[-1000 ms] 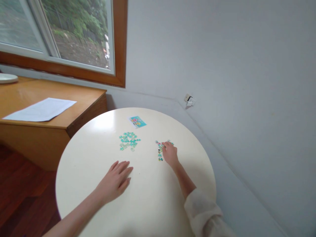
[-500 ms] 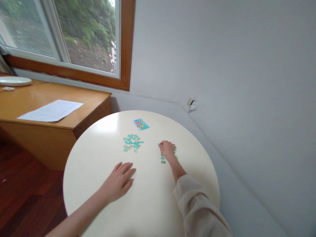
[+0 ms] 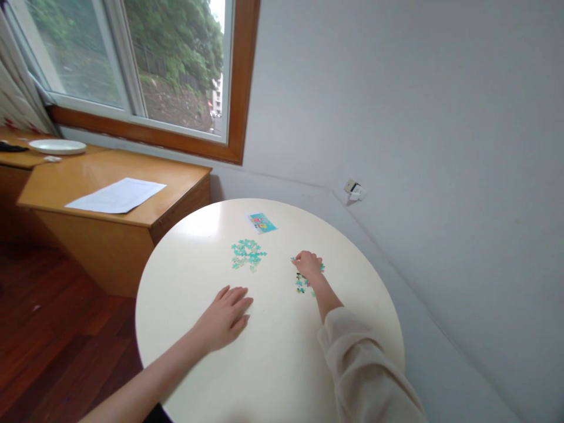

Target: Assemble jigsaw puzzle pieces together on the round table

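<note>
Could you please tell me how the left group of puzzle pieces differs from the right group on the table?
The left group is mainly teal and pale green, while the right group also shows black, yellow and pink. The left group lies uncovered, whereas the right hand partly hides the right group. Both lie on the round white table.

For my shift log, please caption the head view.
Right hand at a cluster of puzzle pieces, left hand resting palm-down on the round white table.
</note>
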`<state>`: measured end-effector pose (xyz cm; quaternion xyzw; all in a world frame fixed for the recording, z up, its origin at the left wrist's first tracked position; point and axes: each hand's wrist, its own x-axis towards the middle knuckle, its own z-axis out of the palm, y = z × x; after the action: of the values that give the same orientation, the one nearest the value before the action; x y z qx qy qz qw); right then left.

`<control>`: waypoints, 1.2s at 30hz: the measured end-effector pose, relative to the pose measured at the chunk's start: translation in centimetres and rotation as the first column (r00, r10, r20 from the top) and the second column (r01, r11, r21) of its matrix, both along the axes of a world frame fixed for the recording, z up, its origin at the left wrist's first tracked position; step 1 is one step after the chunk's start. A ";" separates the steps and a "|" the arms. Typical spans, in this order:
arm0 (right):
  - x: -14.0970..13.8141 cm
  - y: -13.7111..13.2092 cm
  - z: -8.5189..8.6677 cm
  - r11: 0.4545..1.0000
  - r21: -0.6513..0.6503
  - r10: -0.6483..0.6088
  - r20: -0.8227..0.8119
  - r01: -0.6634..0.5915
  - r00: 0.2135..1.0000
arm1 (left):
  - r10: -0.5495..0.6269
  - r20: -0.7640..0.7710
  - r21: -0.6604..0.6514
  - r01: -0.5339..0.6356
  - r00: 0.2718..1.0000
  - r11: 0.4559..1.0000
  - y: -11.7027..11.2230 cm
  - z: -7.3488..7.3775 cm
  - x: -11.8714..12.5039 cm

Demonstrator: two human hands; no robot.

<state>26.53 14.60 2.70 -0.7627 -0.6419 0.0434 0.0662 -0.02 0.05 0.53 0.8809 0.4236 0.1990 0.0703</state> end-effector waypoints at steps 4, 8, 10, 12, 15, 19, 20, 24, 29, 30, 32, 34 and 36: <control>-0.2 -0.2 -0.5 0.998 0.060 0.021 -0.041 -0.018 0.999 | 0.001 0.016 0.007 -0.001 1.000 1.000 0.0 0.1 0.1; -0.5 -0.6 -1.3 0.983 0.177 0.095 -0.233 -0.054 0.968 | 0.009 0.006 -0.009 -0.009 1.000 1.000 0.0 0.2 0.1; -0.7 -1.1 -1.5 0.966 0.250 0.159 -0.381 -0.064 0.911 | 0.007 0.000 -0.025 -0.007 1.000 1.000 -0.1 0.3 0.1; -1.1 -1.8 -1.5 0.942 0.330 0.240 -0.526 -0.064 0.816 | 0.006 0.014 -0.037 -0.005 1.000 0.999 -0.1 0.3 0.1; -2.1 -3.5 -1.1 0.913 0.407 0.334 -0.686 -0.039 0.647 | 0.030 0.114 -0.073 -0.022 0.993 0.997 0.2 0.6 0.4; -3.9 -6.4 0.0 0.942 0.334 0.315 -0.893 0.006 0.321 | 0.202 0.479 -0.308 -0.053 0.854 0.950 2.0 1.3 2.1; -4.4 -7.2 0.2 0.951 0.307 0.289 -0.925 0.034 0.246 | 0.263 0.587 -0.379 -0.027 0.765 0.925 2.7 1.5 2.9; -5.9 -9.5 0.4 0.957 0.242 0.226 -0.968 0.159 0.109 | 0.338 0.679 -0.458 0.016 0.652 0.889 5.7 1.3 5.9; -6.7 -10.7 -1.5 0.941 0.185 0.182 -0.983 0.284 0.036 | 0.377 0.732 -0.528 0.121 0.568 0.841 6.6 0.3 7.4; -6.8 -10.7 -1.8 0.940 0.182 0.182 -0.983 0.289 0.028 | 0.380 0.738 -0.534 0.139 0.557 0.834 6.4 0.3 7.4; -6.9 -10.7 -2.3 0.936 0.190 0.187 -0.982 0.298 0.039 | 0.389 0.748 -0.546 0.165 0.538 0.821 6.0 0.2 7.0; -6.9 -10.6 -2.4 0.931 0.204 0.194 -0.979 0.303 0.063 | 0.405 0.750 -0.560 0.177 0.523 0.809 5.7 0.3 6.8; -6.9 -10.5 -2.3 0.927 0.216 0.202 -0.976 0.306 0.078 | 0.421 0.748 -0.575 0.183 0.513 0.797 5.6 0.4 6.7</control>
<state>19.67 4.15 0.36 -0.5232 -0.3908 0.4253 0.6266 6.65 5.60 0.90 0.5661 0.4362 0.4655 0.5221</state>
